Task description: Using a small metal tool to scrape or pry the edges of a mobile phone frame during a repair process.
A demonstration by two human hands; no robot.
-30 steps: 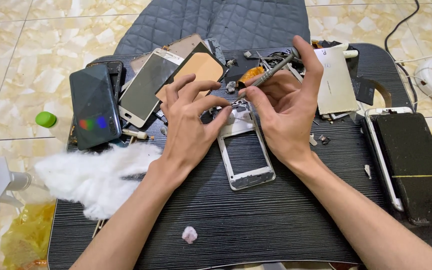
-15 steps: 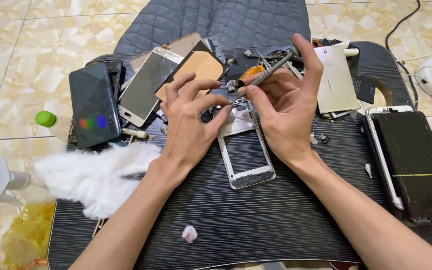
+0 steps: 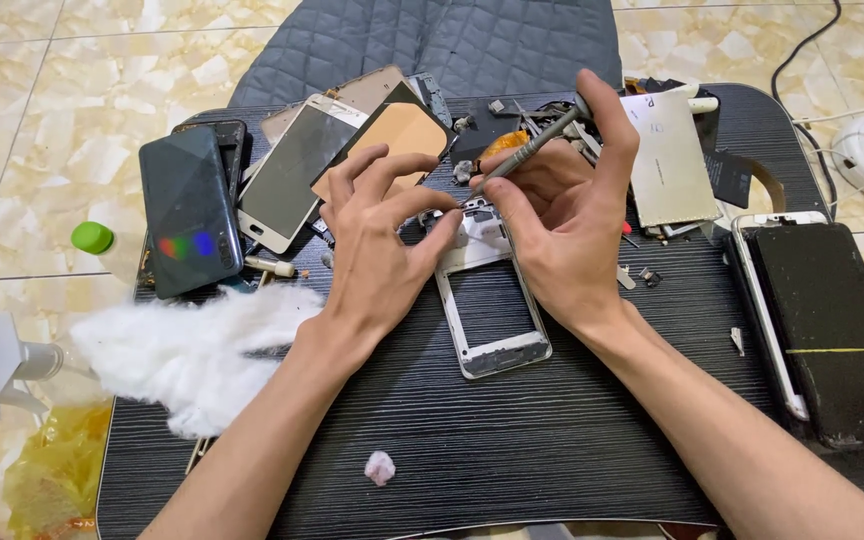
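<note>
Centre of the frame: the white phone frame [image 3: 492, 310] lies flat on the dark ribbed table [image 3: 552, 440]. The right hand [image 3: 562, 230] is closed around a grey screwdriver [image 3: 527, 152], tip angled down to the frame's top end. The left hand [image 3: 377, 250] holds nothing, fingers spread and curled, thumb pressing on the frame's upper edge. To the left, a dark phone [image 3: 190, 215] and a wad of white cotton [image 3: 197, 350]. At the right edge, a black phone [image 3: 832, 325].
</note>
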